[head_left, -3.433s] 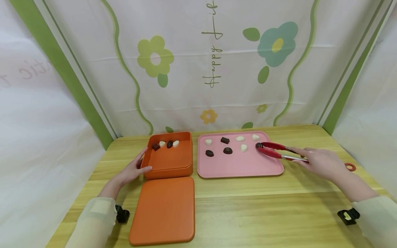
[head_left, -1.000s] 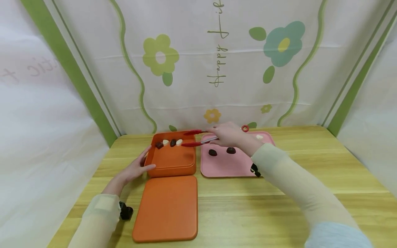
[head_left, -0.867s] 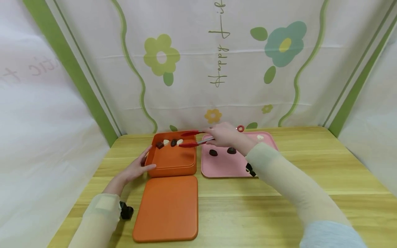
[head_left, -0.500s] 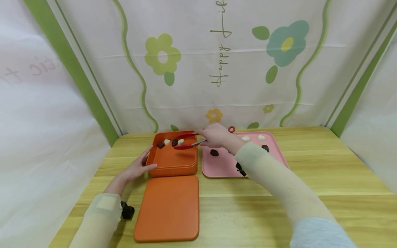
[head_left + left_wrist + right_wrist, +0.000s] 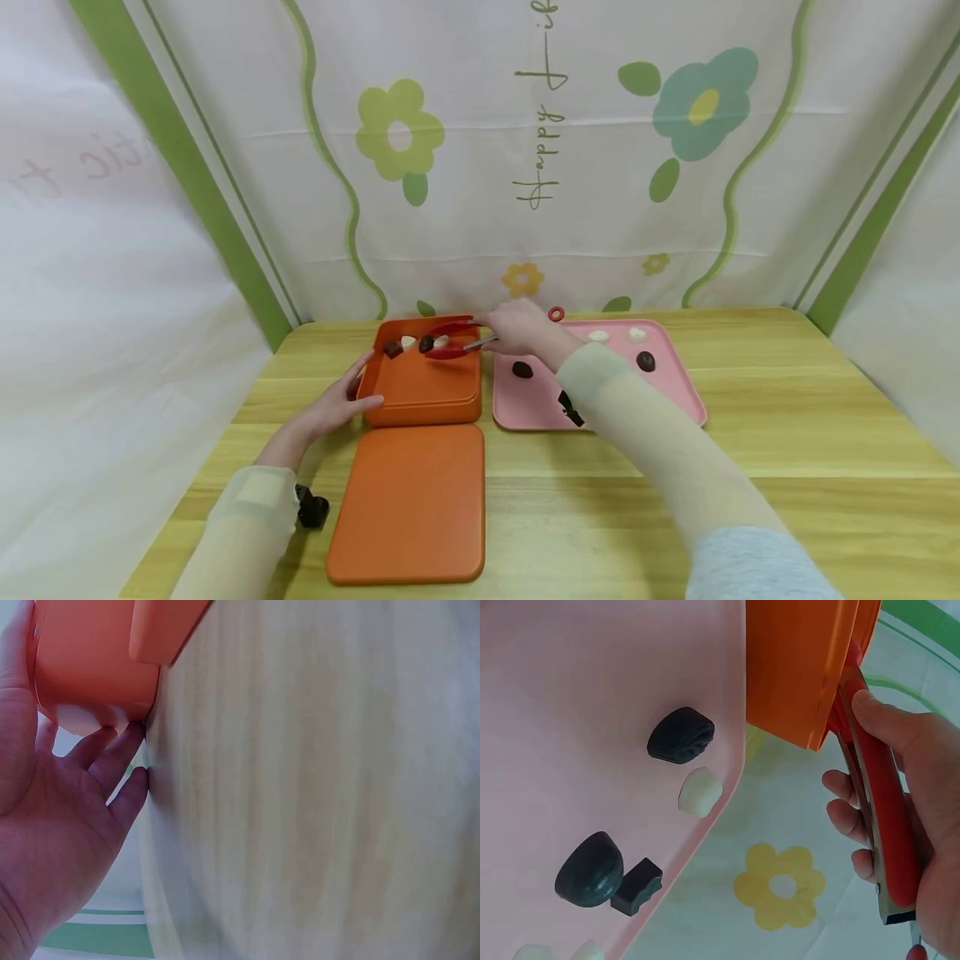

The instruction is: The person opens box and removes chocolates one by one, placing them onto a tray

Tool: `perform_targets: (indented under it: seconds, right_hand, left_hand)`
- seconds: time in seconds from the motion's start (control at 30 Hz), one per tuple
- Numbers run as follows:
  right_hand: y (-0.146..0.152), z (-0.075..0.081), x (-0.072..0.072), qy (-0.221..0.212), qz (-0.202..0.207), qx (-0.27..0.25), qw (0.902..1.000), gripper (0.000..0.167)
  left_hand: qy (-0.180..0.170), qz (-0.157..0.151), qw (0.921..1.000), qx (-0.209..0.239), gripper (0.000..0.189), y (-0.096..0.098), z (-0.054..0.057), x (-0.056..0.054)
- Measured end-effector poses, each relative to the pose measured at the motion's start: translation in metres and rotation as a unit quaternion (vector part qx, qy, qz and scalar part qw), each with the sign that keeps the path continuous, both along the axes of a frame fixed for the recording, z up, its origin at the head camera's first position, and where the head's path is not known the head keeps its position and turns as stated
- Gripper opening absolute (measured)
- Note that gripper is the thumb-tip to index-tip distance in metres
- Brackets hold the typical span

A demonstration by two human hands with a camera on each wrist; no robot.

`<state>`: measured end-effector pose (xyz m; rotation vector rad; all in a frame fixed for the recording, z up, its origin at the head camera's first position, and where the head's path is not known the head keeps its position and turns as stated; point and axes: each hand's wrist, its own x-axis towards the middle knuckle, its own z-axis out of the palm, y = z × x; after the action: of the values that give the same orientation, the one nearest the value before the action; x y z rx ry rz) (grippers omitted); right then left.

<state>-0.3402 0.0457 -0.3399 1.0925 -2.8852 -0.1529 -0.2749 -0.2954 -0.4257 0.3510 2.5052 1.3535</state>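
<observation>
My left hand (image 5: 327, 411) rests against the left side of the open orange box (image 5: 427, 414), its thumb at the front-left corner. In the left wrist view its fingers touch the box near the tabletop. My right hand (image 5: 520, 326) grips red-tipped tongs (image 5: 885, 817) by their handles. The tongs' arms reach over the box's right wall and stand apart, one each side of a white chocolate (image 5: 441, 341). Whether they touch it I cannot tell. Left of it in the box lie a dark oval chocolate (image 5: 427, 344), a white one (image 5: 408, 342) and a dark square one (image 5: 393, 349).
A pink tray (image 5: 525, 412) with several dark and white chocolates stands right of the box, partly hidden by my right arm. The orange lid (image 5: 408, 504) lies flat in front of the box. A patterned cloth (image 5: 480, 167) hangs behind the table.
My right hand has carried the tongs left from the tray to the box. The dark chocolate that was at their tips lies on the tray. My left hand stays at the box.
</observation>
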Motion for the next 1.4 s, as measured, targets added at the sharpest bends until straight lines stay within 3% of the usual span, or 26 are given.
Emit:
perform_targets:
  seconds: [0.4, 0.67, 1.4]
  right_hand:
    - [-0.012, 0.007, 0.002, 0.005, -0.03, 0.033, 0.999, 0.032]
    - [-0.013, 0.006, 0.003, -0.019, -0.042, 0.027, 0.9986, 0.033]
    - [0.014, 0.003, 0.017, 0.006, 0.001, -0.034, 0.9994, 0.045]
  left_hand:
    - [-0.004, 0.005, 1.0, -0.003, 0.088, 0.001, 0.002, 0.002]
    - [-0.002, 0.0, 1.0, -0.004, 0.089, 0.001, 0.001, 0.001]
    - [0.009, 0.001, 0.9999, -0.007, 0.087, 0.001, 0.001, 0.004]
